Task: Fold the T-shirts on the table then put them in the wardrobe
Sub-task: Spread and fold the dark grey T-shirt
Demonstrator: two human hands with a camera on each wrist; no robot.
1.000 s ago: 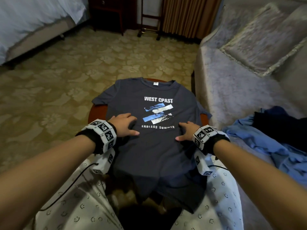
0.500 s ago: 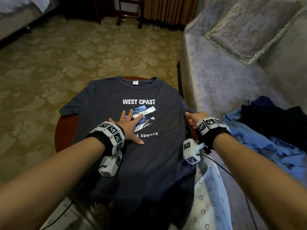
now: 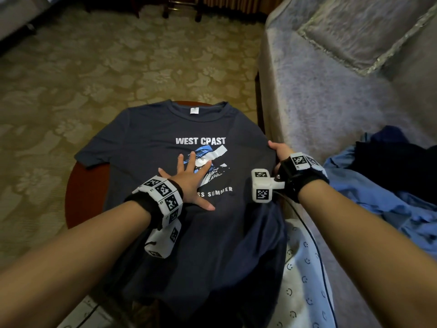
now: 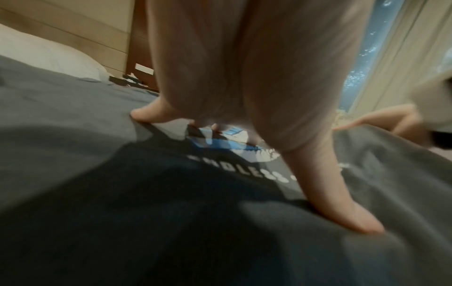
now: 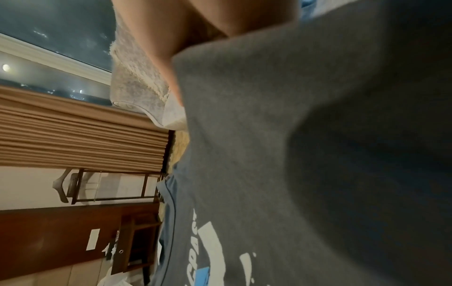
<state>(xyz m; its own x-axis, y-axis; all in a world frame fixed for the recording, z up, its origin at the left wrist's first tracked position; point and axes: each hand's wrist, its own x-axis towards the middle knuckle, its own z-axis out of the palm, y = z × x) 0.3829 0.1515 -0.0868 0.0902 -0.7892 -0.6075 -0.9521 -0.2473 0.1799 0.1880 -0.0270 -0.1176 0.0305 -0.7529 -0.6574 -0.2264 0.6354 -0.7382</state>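
- T-shirt (image 3: 165,143): dark grey soft knit, white "WEST CPAST" print, spread face-up over the table, hem hanging off toward 6 o'clock.
- Sofa (image 3: 331,102): grey plush, at 2 o'clock; rumpled blue clothes (image 3: 378,190) heaped at 3 o'clock.
- Table (image 3: 82,192): round, reddish wood, rim showing at 9 o'clock.
- Left hand (image 3: 189,181): flat, fingers splayed straight, pressing the chest print; grasps nothing.
- Right hand (image 3: 280,151): at the shirt's 3 o'clock edge, fingers curled under the fabric, pinching it.

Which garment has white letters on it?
The dark grey T-shirt spread on the round table, under the left hand. The blue clothes heaped on the sofa show no print.
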